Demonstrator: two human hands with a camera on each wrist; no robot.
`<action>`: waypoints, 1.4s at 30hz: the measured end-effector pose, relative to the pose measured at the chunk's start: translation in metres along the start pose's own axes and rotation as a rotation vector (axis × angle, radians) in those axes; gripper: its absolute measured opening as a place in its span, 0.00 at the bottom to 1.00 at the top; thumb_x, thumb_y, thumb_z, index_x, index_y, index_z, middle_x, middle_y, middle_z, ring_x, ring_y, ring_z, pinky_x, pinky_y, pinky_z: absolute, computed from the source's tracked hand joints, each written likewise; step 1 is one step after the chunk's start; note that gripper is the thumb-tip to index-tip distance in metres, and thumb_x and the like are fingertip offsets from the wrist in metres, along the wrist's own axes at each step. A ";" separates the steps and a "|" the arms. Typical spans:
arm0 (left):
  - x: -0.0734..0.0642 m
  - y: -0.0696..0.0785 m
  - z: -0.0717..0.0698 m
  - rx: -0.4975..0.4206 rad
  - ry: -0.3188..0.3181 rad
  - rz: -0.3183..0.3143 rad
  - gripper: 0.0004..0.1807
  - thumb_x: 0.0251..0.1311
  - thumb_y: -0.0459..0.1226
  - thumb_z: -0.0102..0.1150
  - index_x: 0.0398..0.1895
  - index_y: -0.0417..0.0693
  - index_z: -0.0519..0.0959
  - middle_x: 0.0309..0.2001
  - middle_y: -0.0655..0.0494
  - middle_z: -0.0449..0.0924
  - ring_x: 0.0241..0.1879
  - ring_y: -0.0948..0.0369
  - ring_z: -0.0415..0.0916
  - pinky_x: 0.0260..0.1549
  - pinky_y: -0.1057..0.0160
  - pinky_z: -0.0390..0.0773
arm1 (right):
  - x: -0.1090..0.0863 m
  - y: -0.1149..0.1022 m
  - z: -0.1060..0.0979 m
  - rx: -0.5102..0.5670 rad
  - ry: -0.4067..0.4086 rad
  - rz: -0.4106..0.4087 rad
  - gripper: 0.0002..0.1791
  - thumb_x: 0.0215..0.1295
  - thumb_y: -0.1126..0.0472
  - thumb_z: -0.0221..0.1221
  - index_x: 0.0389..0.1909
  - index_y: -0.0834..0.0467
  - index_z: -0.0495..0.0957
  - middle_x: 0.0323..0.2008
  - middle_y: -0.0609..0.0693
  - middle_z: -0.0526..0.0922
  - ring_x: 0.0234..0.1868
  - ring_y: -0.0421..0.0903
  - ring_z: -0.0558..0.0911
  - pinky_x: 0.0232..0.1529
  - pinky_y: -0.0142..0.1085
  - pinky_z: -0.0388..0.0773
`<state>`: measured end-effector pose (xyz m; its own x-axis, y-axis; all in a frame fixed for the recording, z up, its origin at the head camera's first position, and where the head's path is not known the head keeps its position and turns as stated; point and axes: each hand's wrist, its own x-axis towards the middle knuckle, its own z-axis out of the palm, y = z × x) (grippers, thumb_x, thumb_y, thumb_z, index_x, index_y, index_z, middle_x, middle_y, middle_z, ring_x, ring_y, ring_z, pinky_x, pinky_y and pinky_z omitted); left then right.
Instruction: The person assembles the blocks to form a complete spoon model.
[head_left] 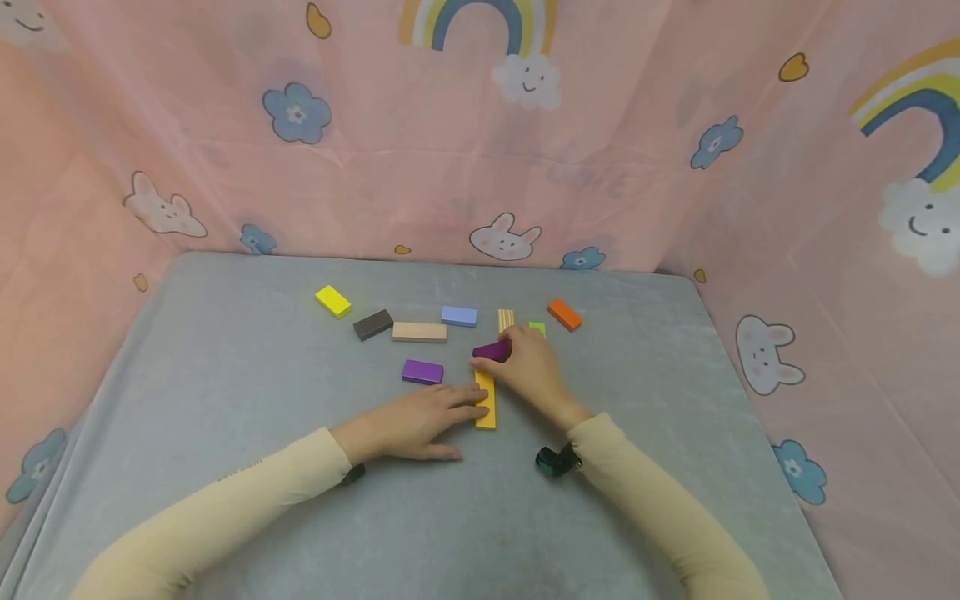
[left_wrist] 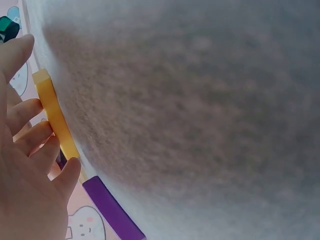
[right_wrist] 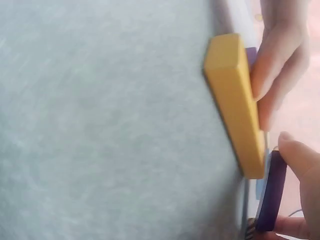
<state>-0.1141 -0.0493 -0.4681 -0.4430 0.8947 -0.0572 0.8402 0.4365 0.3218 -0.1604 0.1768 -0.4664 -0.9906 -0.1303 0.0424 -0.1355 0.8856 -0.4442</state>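
Yellow block (right_wrist: 235,115) flat on the grey cloth (head_left: 262,400), and from my remote feed the left hand (head_left: 416,419) rests outstretched fingers on it, probably to steady it. Right hand (head_left: 534,364) pinches a dark purple block (head_left: 489,352) at its far end, for control I'd guess.

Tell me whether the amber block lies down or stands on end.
Lying down: the amber block stretches lengthwise along the table, with the left hand touching it.

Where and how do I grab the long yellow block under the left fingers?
Probably pinch the near end of the long yellow block across its narrow width, from the right: it lies flat, left hand across its middle, right hand by its far end.
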 end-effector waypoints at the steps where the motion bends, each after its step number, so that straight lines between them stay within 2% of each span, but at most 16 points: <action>1: 0.000 0.000 0.000 -0.003 0.001 0.001 0.38 0.65 0.56 0.57 0.76 0.56 0.61 0.79 0.57 0.53 0.78 0.58 0.54 0.76 0.55 0.59 | 0.000 0.001 0.001 0.003 0.004 0.003 0.35 0.52 0.29 0.65 0.43 0.56 0.78 0.36 0.50 0.80 0.36 0.47 0.75 0.34 0.34 0.70; 9: 0.000 0.000 0.000 -0.024 -0.002 0.000 0.38 0.65 0.55 0.58 0.76 0.56 0.61 0.79 0.57 0.53 0.77 0.58 0.55 0.76 0.55 0.60 | -0.001 0.008 0.007 0.049 0.020 0.022 0.35 0.51 0.30 0.66 0.45 0.57 0.81 0.39 0.51 0.84 0.37 0.47 0.79 0.39 0.38 0.78; 15: 0.000 0.001 -0.001 -0.029 -0.008 -0.007 0.37 0.66 0.55 0.58 0.76 0.56 0.61 0.79 0.57 0.53 0.78 0.58 0.54 0.75 0.55 0.60 | -0.001 0.014 0.007 0.089 0.011 0.016 0.39 0.49 0.30 0.68 0.50 0.58 0.82 0.39 0.52 0.83 0.39 0.48 0.78 0.42 0.39 0.78; 20: 0.001 0.001 0.000 -0.014 0.000 -0.004 0.37 0.66 0.55 0.57 0.75 0.56 0.61 0.79 0.57 0.54 0.77 0.58 0.55 0.75 0.55 0.60 | 0.000 0.025 0.001 0.189 -0.063 0.004 0.36 0.51 0.34 0.69 0.54 0.55 0.82 0.41 0.50 0.82 0.41 0.46 0.77 0.44 0.36 0.76; 25: 0.001 0.000 0.001 -0.013 0.001 -0.007 0.37 0.66 0.55 0.57 0.75 0.56 0.62 0.79 0.56 0.54 0.77 0.58 0.55 0.75 0.55 0.61 | 0.005 0.039 -0.008 0.286 -0.162 -0.086 0.30 0.55 0.46 0.71 0.58 0.55 0.81 0.41 0.50 0.83 0.39 0.45 0.76 0.40 0.34 0.74; 29: 0.001 0.000 0.001 -0.024 0.017 -0.004 0.36 0.66 0.54 0.58 0.75 0.55 0.63 0.78 0.55 0.55 0.77 0.57 0.57 0.75 0.54 0.61 | 0.009 0.048 -0.014 0.295 -0.215 -0.136 0.28 0.56 0.52 0.71 0.58 0.52 0.81 0.40 0.49 0.83 0.38 0.45 0.76 0.40 0.34 0.74; 32: 0.001 0.000 0.002 -0.024 0.021 -0.001 0.36 0.66 0.54 0.58 0.74 0.55 0.63 0.78 0.56 0.56 0.77 0.57 0.57 0.74 0.54 0.62 | 0.011 0.051 -0.016 0.276 -0.230 -0.143 0.25 0.58 0.53 0.70 0.57 0.51 0.82 0.39 0.47 0.83 0.39 0.44 0.77 0.40 0.34 0.75; 42: 0.000 0.002 -0.001 -0.025 0.020 -0.002 0.36 0.66 0.53 0.58 0.74 0.54 0.64 0.78 0.54 0.56 0.76 0.55 0.58 0.74 0.53 0.63 | 0.011 0.052 -0.014 0.223 -0.172 -0.181 0.18 0.60 0.55 0.68 0.51 0.53 0.85 0.40 0.48 0.87 0.39 0.43 0.79 0.42 0.35 0.78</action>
<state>-0.1131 -0.0483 -0.4665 -0.4507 0.8918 -0.0392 0.8315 0.4354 0.3449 -0.1782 0.2274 -0.4769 -0.9302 -0.3669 -0.0052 -0.2821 0.7241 -0.6293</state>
